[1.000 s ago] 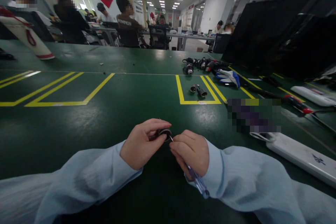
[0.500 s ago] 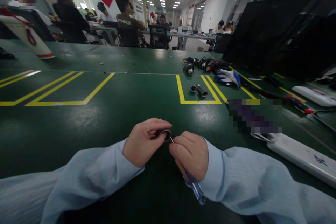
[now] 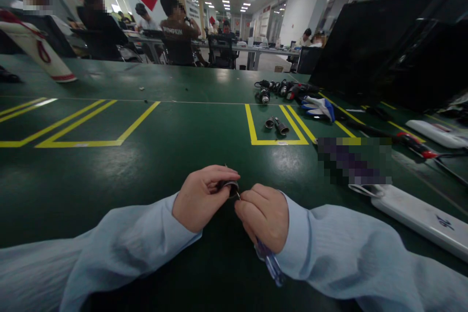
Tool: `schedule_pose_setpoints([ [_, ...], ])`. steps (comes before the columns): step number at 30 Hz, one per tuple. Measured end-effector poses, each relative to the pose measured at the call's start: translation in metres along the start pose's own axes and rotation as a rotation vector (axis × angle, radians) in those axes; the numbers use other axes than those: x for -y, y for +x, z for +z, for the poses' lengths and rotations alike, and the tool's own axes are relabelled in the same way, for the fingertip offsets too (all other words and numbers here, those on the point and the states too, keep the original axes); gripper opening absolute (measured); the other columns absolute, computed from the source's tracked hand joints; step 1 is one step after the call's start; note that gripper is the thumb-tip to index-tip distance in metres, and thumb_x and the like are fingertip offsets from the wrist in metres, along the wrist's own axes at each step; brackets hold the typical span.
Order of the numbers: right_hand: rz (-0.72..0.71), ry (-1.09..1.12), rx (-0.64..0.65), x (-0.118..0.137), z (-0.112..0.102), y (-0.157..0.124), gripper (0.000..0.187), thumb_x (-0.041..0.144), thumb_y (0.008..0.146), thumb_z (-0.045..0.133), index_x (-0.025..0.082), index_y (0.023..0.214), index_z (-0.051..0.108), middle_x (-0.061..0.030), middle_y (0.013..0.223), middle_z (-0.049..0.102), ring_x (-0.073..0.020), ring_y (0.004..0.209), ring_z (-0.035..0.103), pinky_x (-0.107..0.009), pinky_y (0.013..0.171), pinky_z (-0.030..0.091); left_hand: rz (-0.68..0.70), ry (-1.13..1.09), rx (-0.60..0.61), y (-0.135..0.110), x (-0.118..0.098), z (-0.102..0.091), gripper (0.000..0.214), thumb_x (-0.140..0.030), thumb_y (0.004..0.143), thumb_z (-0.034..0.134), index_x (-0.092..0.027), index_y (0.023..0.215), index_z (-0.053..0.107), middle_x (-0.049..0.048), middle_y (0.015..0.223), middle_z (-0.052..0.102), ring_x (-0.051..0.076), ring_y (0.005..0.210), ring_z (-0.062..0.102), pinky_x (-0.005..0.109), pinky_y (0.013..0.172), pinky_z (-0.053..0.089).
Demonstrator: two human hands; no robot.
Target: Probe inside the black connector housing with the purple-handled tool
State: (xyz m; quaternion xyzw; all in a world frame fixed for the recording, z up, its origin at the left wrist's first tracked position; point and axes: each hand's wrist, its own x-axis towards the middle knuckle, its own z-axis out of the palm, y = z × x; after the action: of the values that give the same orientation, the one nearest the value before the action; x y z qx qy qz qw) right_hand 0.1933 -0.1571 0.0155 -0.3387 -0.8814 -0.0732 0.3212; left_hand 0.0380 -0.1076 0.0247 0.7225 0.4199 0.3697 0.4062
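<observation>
My left hand [image 3: 204, 196] is closed around a small, hollow, dark metal connector shell [image 3: 233, 185], its round open end facing right. Fingers and thumb cover most of the shell. In my right hand [image 3: 265, 214] is a screwdriver [image 3: 272, 265]; its translucent blue-violet handle sticks out below the palm toward me. The thin shaft comes out between thumb and fingers and reaches the mouth of the shell. Where exactly the tip ends is hidden. Beyond my hands, two metal connector pieces [image 3: 281, 126] lie inside a yellow-taped outline.
Several corded black connectors [image 3: 283, 88] and a blue-white glove [image 3: 318, 107] lie at the back right. A white power strip [image 3: 417, 214] and a black-red tool [image 3: 417, 145] lie on the right. Dark monitors [image 3: 373, 48] stand behind them. Other people sit at far desks.
My right hand has shifted slightly, and the screwdriver handle has swung a little to the left. My left hand holds the shell in nearly the same place.
</observation>
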Motion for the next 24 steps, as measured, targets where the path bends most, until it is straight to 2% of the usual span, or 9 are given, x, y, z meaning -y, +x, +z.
schedule_pose_setpoints([
  [2, 0.022, 0.164, -0.027, -0.002, -0.008, 0.000, 0.020, 0.011, 0.080, 0.043, 0.009, 0.070, 0.060, -0.0086, 0.066, 0.060, -0.0153, 0.059, 0.047, -0.028, 0.051, 0.035, -0.003, 0.002, 0.004, 0.000, 0.002, -0.001, 0.022, -0.010, 0.065, 0.055, -0.014, 0.080, 0.070, 0.0074, 0.092, 0.067, 0.019, 0.086, 0.064, 0.027, 0.075, 0.056],
  [4, 0.153, 0.408, -0.046, -0.006, -0.019, -0.002, 0.018, 0.012, 0.079, 0.044, 0.011, 0.068, 0.058, -0.0059, 0.063, 0.060, -0.0129, 0.059, 0.051, -0.026, 0.057, 0.040, -0.010, -0.002, 0.013, 0.000, 0.004, -0.001, 0.022, -0.010, 0.065, 0.055, -0.014, 0.080, 0.070, 0.0073, 0.092, 0.066, 0.019, 0.088, 0.063, 0.029, 0.076, 0.056],
  [5, 0.279, 0.513, -0.027, -0.009, -0.024, -0.003, 0.019, 0.015, 0.079, 0.043, 0.013, 0.065, 0.057, -0.0043, 0.059, 0.059, -0.0124, 0.058, 0.053, -0.026, 0.056, 0.041, -0.016, -0.007, 0.020, -0.001, 0.005, -0.002, 0.021, -0.011, 0.065, 0.055, -0.014, 0.080, 0.070, 0.0073, 0.093, 0.066, 0.019, 0.089, 0.063, 0.029, 0.077, 0.055],
  [8, 0.761, 0.906, 0.185, -0.019, -0.034, -0.010, 0.017, 0.021, 0.072, 0.046, 0.016, 0.058, 0.053, 0.0010, 0.047, 0.055, -0.0098, 0.044, 0.050, -0.022, 0.045, 0.037, -0.031, -0.025, 0.052, -0.001, 0.006, -0.003, 0.021, -0.013, 0.066, 0.056, -0.015, 0.083, 0.069, 0.0068, 0.097, 0.065, 0.019, 0.091, 0.062, 0.031, 0.079, 0.055],
  [9, 0.874, 0.983, 0.225, -0.023, -0.034, -0.013, 0.014, 0.021, 0.069, 0.047, 0.016, 0.057, 0.052, 0.0022, 0.044, 0.053, -0.0091, 0.041, 0.048, -0.021, 0.042, 0.036, -0.033, -0.030, 0.065, -0.002, 0.006, -0.003, 0.022, -0.013, 0.067, 0.056, -0.016, 0.084, 0.069, 0.0066, 0.098, 0.064, 0.019, 0.092, 0.062, 0.032, 0.080, 0.055],
  [11, 0.989, 1.054, 0.245, -0.028, -0.033, -0.019, 0.012, 0.021, 0.065, 0.048, 0.016, 0.055, 0.051, 0.0033, 0.042, 0.052, -0.0082, 0.037, 0.046, -0.020, 0.040, 0.035, -0.034, -0.038, 0.084, -0.002, 0.004, -0.004, 0.024, -0.013, 0.068, 0.056, -0.017, 0.088, 0.068, 0.0063, 0.101, 0.063, 0.020, 0.094, 0.061, 0.033, 0.083, 0.053],
  [15, 0.978, 1.040, 0.223, -0.033, -0.027, -0.026, 0.011, 0.021, 0.063, 0.049, 0.016, 0.054, 0.052, 0.0032, 0.042, 0.052, -0.0083, 0.038, 0.046, -0.020, 0.039, 0.034, -0.034, -0.062, 0.094, -0.002, 0.000, -0.004, 0.027, -0.011, 0.067, 0.057, -0.017, 0.090, 0.068, 0.0069, 0.103, 0.062, 0.021, 0.099, 0.059, 0.035, 0.086, 0.052],
  [22, 0.784, 0.843, 0.250, -0.031, -0.023, -0.028, 0.016, 0.019, 0.067, 0.046, 0.016, 0.052, 0.049, 0.0027, 0.040, 0.049, -0.0096, 0.039, 0.047, -0.021, 0.041, 0.035, -0.053, -0.102, 0.106, -0.002, 0.000, -0.003, 0.028, -0.009, 0.066, 0.055, -0.015, 0.090, 0.068, 0.0075, 0.105, 0.062, 0.021, 0.099, 0.059, 0.034, 0.087, 0.051],
  [24, 0.823, 0.851, 0.255, -0.030, -0.022, -0.027, 0.015, 0.018, 0.066, 0.046, 0.017, 0.052, 0.049, 0.0029, 0.040, 0.049, -0.0095, 0.039, 0.046, -0.021, 0.041, 0.034, -0.059, -0.125, 0.111, -0.002, -0.001, -0.002, 0.029, -0.009, 0.065, 0.055, -0.015, 0.090, 0.068, 0.0076, 0.104, 0.062, 0.020, 0.097, 0.060, 0.033, 0.087, 0.051],
])
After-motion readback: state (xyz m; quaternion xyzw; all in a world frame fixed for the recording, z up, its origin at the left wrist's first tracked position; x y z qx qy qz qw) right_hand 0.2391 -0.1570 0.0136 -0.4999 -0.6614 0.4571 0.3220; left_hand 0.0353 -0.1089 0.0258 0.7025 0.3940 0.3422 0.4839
